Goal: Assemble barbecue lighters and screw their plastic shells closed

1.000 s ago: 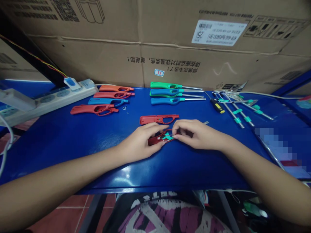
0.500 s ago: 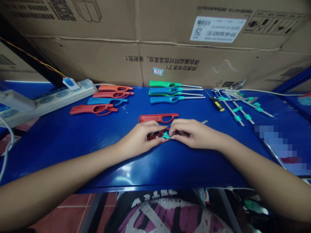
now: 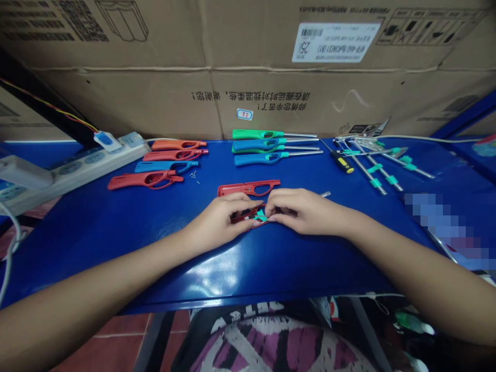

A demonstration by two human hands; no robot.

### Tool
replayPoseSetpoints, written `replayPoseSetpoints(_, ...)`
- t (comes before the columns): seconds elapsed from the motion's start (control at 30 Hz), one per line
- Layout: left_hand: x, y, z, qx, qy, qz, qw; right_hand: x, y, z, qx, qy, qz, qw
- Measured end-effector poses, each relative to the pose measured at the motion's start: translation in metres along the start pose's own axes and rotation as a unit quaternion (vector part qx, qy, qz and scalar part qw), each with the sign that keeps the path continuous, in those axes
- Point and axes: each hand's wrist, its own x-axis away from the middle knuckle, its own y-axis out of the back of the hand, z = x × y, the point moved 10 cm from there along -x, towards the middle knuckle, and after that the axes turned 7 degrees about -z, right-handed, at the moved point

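Observation:
My left hand (image 3: 227, 221) is closed on the near side and back of a red lighter shell half (image 3: 248, 214), which lies low over the table. Inside the shell sits a green trigger piece (image 3: 261, 216), with small parts beside it. My right hand (image 3: 300, 212) has its fingers curled and pinched at the shell's front end; the fingers hide what lies under them. A metal tip (image 3: 326, 195) shows beyond the right hand's knuckles. Just behind my hands lies the matching red shell half (image 3: 236, 190), its hollow side up.
Red, orange and blue lighter handles (image 3: 155, 180) lie at the left beside small screws (image 3: 194, 174) and a power strip (image 3: 77, 165). Green and blue lighters (image 3: 258, 159) with rods lie behind. A screwdriver (image 3: 343, 161) and rod assemblies (image 3: 374, 168) are at right, before a cardboard box (image 3: 155, 103).
The view has shifted slightly, so everything sits a little further left. Both hands stay at the shell with nearly the same grip.

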Motion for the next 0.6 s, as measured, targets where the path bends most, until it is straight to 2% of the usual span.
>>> replayPoseSetpoints(0.2,-0.005,0.002,-0.004,-0.016,0.015,-0.008,1.0,0.0,0.0,-0.001,-0.003,-0.008,-0.005,1.0)
replayPoseSetpoints(0.43,-0.007,0.004,0.004,0.005,0.027,-0.029,0.999,-0.001,0.003,-0.003,0.007,-0.006,-0.018,1.0)
replayPoseSetpoints(0.6,-0.005,0.007,0.012,0.037,0.071,-0.006,0.997,-0.001,0.005,-0.003,-0.002,-0.003,-0.02,1.0)
